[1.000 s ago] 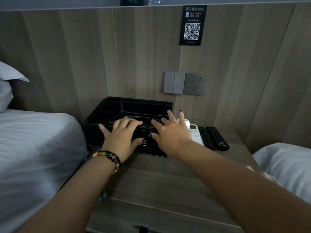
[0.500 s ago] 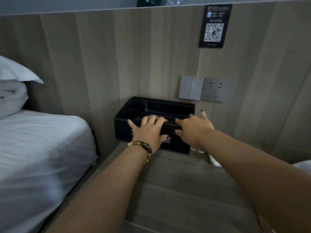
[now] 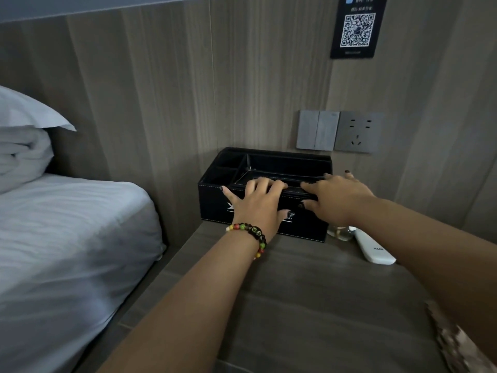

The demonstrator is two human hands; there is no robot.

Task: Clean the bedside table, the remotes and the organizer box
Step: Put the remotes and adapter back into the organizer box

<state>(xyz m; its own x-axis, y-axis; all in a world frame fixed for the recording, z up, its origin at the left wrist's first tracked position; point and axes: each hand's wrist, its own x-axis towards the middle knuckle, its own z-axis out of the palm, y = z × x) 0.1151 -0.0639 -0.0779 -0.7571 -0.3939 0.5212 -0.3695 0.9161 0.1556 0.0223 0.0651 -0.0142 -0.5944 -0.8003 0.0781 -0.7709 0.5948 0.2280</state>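
Both hands on the organizer box [image 3: 215, 196], side by side and apart. Left hand [image 3: 256, 203]: fingers hooked over the box's front rim, thumb spread out to the left against the front face, so I grip the front wall. Beaded bracelet [image 3: 248, 232] on that wrist. Right hand [image 3: 336, 197]: fingers laid over the front rim near the box's right end, thumb bent down on the front face; one finger sticks out past the right corner. That hand grips the rim too.

Box: black, open-topped, divided into compartments, standing at the back of the bedside table [image 3: 309, 305] against the wood-panelled wall [image 3: 174, 90]. Whether its base is lifted off the table I cannot tell.

Just right of the box: a small clear glass item [image 3: 340, 232], partly hidden behind my right wrist, kind not discernible. Beside it a white remote [image 3: 375, 250] lies flat on the table, its far end covered by my right forearm.

Wall above: grey switch plate [image 3: 317, 130] next to a socket [image 3: 359, 131]; QR-code sign [image 3: 356, 28] higher up. Left of the table: bed [image 3: 67, 238] with white sheet and pillow [image 3: 24, 135].
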